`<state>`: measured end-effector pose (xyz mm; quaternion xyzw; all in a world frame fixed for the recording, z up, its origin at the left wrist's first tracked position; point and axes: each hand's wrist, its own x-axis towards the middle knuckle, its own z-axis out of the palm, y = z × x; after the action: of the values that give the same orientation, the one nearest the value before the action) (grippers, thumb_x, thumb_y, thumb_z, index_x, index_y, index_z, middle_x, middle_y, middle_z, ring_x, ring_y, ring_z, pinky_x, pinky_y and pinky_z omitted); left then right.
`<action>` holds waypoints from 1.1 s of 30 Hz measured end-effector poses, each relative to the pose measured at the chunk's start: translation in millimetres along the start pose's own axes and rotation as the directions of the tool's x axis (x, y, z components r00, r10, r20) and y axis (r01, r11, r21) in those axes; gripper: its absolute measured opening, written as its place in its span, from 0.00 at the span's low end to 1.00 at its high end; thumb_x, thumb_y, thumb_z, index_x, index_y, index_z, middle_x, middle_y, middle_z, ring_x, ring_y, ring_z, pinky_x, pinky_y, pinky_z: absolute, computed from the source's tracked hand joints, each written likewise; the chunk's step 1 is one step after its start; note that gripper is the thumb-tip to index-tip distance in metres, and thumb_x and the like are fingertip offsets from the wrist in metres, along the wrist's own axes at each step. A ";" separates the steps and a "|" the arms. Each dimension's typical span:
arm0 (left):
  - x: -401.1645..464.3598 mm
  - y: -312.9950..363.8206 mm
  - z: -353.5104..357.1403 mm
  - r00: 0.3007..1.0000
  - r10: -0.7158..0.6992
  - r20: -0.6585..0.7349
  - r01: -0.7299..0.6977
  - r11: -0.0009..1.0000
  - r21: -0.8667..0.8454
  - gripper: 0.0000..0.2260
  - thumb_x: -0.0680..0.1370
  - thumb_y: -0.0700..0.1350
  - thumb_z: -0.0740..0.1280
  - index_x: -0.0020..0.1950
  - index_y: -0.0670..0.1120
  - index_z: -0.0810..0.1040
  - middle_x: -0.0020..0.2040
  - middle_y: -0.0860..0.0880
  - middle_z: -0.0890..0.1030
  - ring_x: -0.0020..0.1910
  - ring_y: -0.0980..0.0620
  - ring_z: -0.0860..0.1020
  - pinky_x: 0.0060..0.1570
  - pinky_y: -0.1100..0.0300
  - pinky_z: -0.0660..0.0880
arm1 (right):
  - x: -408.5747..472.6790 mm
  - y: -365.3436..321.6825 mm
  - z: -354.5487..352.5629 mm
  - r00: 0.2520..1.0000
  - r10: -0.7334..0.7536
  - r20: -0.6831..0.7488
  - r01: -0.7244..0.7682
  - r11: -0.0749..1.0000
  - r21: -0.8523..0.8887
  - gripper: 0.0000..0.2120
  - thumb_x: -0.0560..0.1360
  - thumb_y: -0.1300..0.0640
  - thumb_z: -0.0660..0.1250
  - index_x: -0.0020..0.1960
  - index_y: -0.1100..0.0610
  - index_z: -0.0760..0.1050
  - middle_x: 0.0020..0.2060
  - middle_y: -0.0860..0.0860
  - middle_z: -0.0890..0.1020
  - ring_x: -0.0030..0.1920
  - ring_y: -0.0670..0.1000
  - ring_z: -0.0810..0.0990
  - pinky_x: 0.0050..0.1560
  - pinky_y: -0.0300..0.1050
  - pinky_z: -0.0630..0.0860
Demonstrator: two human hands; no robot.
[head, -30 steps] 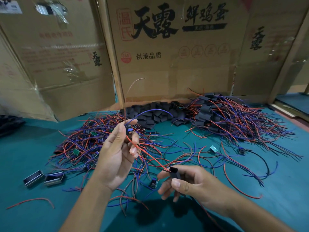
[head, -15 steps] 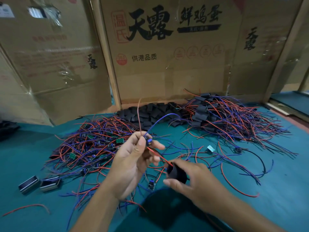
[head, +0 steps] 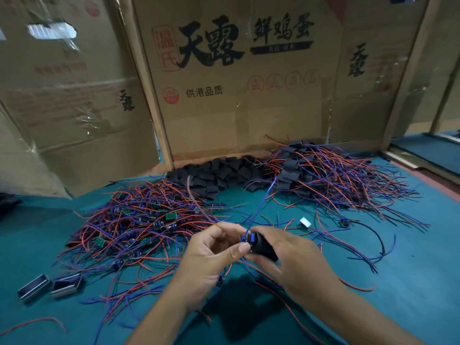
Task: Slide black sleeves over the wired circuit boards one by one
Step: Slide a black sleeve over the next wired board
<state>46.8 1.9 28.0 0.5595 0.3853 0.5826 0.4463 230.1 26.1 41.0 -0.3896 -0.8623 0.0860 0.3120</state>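
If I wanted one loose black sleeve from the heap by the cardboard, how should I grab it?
Probably pinch a front-edge sleeve of the heap of flat black sleeves across its flat faces, coming from the near side: the tall brown cardboard box blocks the back, and tangled wires flank both sides.

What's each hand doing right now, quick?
Left hand: pinching the wired circuit board.
Right hand: gripping a black sleeve at the board.

left hand (head: 211, 255): fingers curled, thumb pinching toward the right hand
right hand (head: 296, 257): fingers curled in a grip, touching the left
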 end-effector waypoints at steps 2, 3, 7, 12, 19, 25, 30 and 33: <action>1.7 -0.7 -2.2 1.000 0.006 -0.012 -0.005 0.993 0.121 0.08 0.69 0.43 0.77 0.47 0.48 0.84 0.43 0.49 0.84 0.43 0.56 0.81 0.45 0.65 0.76 | 0.4 2.2 0.2 1.000 0.012 -0.008 -0.013 0.999 -0.035 0.23 0.76 0.39 0.64 0.67 0.50 0.72 0.56 0.47 0.81 0.57 0.53 0.78 0.54 0.48 0.73; 2.5 -1.7 -3.0 1.000 0.014 -0.014 -0.012 0.987 0.159 0.07 0.70 0.42 0.77 0.47 0.46 0.84 0.43 0.47 0.84 0.43 0.55 0.82 0.45 0.64 0.76 | 0.5 3.3 0.4 1.000 0.017 -0.007 -0.017 0.999 -0.041 0.23 0.76 0.41 0.65 0.67 0.52 0.73 0.57 0.49 0.81 0.57 0.54 0.79 0.54 0.48 0.73; 1.9 -3.6 -0.4 1.000 0.020 -0.021 -0.016 0.988 0.153 0.06 0.69 0.40 0.75 0.46 0.43 0.86 0.44 0.46 0.84 0.45 0.53 0.82 0.46 0.64 0.76 | 0.4 2.1 -0.1 1.000 -0.008 0.013 0.009 0.998 -0.063 0.22 0.74 0.44 0.67 0.64 0.56 0.76 0.51 0.50 0.83 0.51 0.56 0.81 0.49 0.48 0.76; 1.9 -0.9 1.4 1.000 0.024 -0.016 -0.021 0.985 0.170 0.03 0.71 0.40 0.73 0.43 0.47 0.86 0.42 0.48 0.85 0.42 0.56 0.80 0.44 0.66 0.75 | 0.5 3.7 -1.0 1.000 -0.017 0.004 0.018 0.998 -0.054 0.19 0.75 0.47 0.69 0.58 0.60 0.77 0.48 0.53 0.83 0.48 0.58 0.81 0.46 0.52 0.79; 1.4 -3.9 8.8 0.999 0.001 -0.048 0.001 0.999 0.037 0.01 0.70 0.39 0.73 0.40 0.41 0.83 0.33 0.47 0.80 0.33 0.53 0.77 0.37 0.65 0.75 | 1.8 6.4 2.7 0.998 -0.059 0.026 0.058 0.997 0.050 0.19 0.79 0.50 0.65 0.66 0.58 0.72 0.56 0.52 0.78 0.57 0.54 0.75 0.56 0.41 0.67; 2.6 -13.5 5.4 0.998 -0.052 -0.036 0.051 0.999 -0.018 0.11 0.67 0.49 0.75 0.42 0.42 0.85 0.34 0.46 0.80 0.33 0.53 0.75 0.37 0.64 0.73 | 0.8 8.9 3.0 0.995 -0.074 0.068 0.070 0.996 0.062 0.21 0.80 0.47 0.62 0.69 0.55 0.68 0.59 0.49 0.76 0.59 0.50 0.73 0.57 0.38 0.65; 2.4 -16.4 4.5 0.999 -0.025 -0.023 0.026 0.999 0.042 0.10 0.68 0.49 0.72 0.43 0.44 0.86 0.39 0.48 0.82 0.34 0.53 0.76 0.36 0.62 0.73 | -0.3 12.4 4.3 0.990 -0.054 0.130 0.065 0.994 -0.084 0.21 0.80 0.48 0.59 0.72 0.48 0.63 0.61 0.44 0.72 0.61 0.47 0.71 0.55 0.39 0.64; 1.4 -13.1 4.9 0.999 0.018 -0.044 -0.012 0.988 0.152 0.08 0.71 0.46 0.70 0.44 0.44 0.85 0.40 0.50 0.83 0.35 0.55 0.77 0.38 0.64 0.73 | 2.0 15.1 0.9 0.990 -0.007 0.143 0.027 0.990 -0.139 0.16 0.81 0.50 0.56 0.69 0.48 0.66 0.61 0.45 0.74 0.60 0.49 0.73 0.55 0.43 0.66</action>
<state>52.9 6.9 16.4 0.5813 0.4341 0.5675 0.3893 237.9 37.9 35.3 -0.3962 -0.8895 0.0500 0.2221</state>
